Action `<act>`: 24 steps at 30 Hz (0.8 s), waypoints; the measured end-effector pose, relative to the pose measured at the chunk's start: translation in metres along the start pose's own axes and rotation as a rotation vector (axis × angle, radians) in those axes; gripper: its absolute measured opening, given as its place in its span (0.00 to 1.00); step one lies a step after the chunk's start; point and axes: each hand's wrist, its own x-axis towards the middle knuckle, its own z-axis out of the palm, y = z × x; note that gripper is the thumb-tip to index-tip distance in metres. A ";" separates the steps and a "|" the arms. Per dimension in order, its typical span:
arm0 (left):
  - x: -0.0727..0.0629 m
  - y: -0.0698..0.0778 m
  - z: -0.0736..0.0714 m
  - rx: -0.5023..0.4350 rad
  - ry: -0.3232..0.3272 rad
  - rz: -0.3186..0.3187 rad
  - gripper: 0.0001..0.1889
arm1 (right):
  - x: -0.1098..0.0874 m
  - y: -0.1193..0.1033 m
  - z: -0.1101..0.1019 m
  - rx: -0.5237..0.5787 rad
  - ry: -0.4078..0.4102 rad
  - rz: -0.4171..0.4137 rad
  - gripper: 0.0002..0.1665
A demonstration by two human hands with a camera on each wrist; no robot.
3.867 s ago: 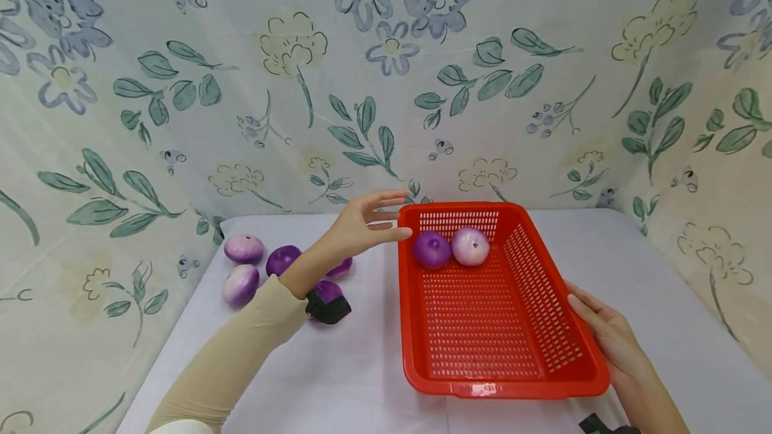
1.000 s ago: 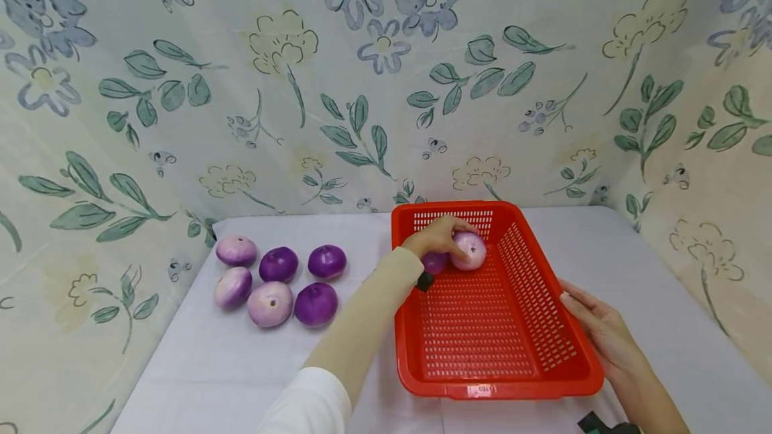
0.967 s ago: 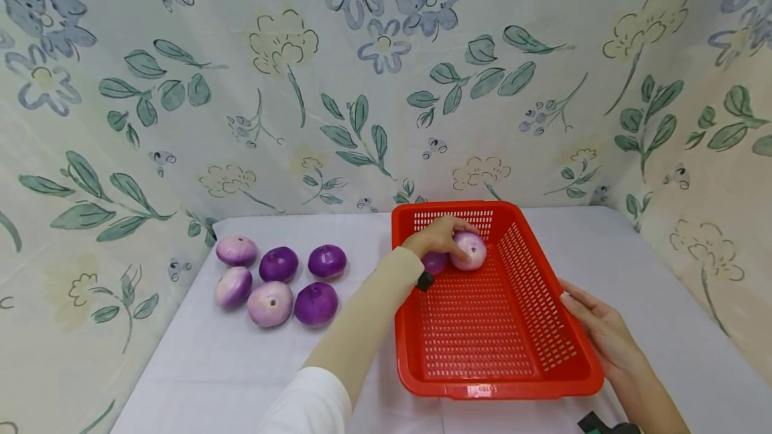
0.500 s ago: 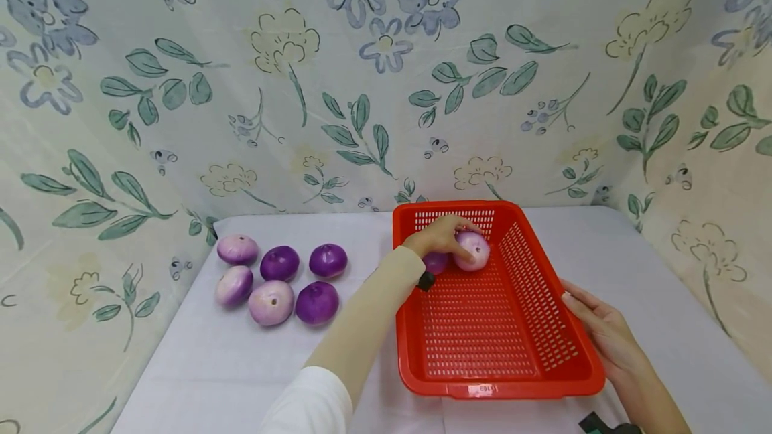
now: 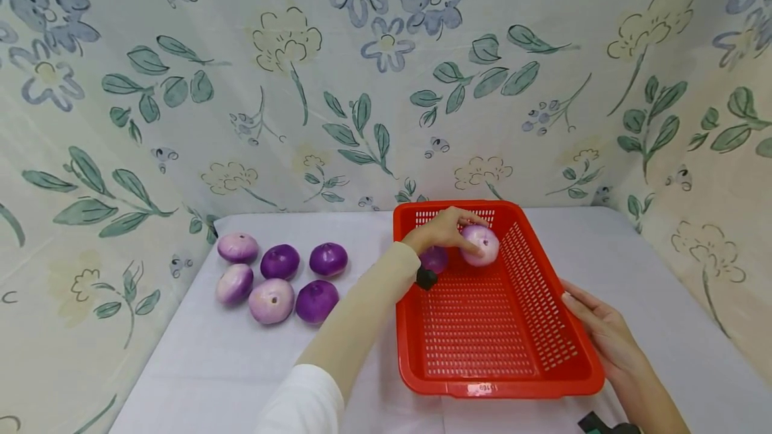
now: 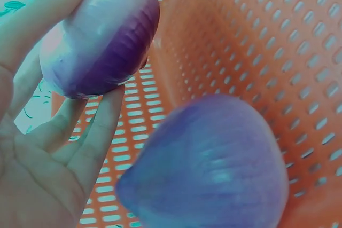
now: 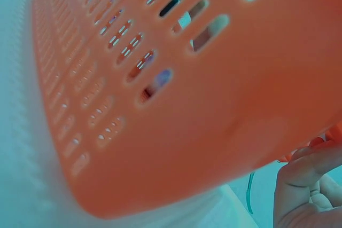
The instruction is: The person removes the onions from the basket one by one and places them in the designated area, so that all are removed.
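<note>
My left hand is inside the red plastic basket, its thumb and fingers round a pale purple-and-white onion. In the left wrist view, the fingers support this onion from below while the thumb lies on its upper side. A darker purple onion lies beside it in the basket, partly covered by my left hand and wrist. My right hand grips the basket's right rim, thumb on the rim's edge. The right wrist view shows the basket's perforated outer wall and that hand's bent fingers.
Several onions stand in a group left of the basket, among them a pale one and a dark purple one. A white cloth covers the table. Behind it hangs a floral curtain.
From over the basket's left rim, my left hand has moved into the basket and taken hold of the pale onion. Lately both shifted slightly up and right. My right hand stays on the rim.
</note>
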 end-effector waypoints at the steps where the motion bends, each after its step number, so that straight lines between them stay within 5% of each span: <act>1: -0.001 0.002 -0.001 -0.002 -0.004 0.004 0.29 | 0.000 0.000 0.000 0.000 -0.001 0.001 0.17; 15: -0.026 0.039 -0.017 -0.083 -0.084 0.161 0.28 | 0.002 0.002 -0.002 0.025 -0.039 -0.021 0.18; 24: -0.053 0.058 -0.026 -0.102 -0.059 0.212 0.28 | 0.002 0.002 0.000 0.028 -0.026 -0.001 0.18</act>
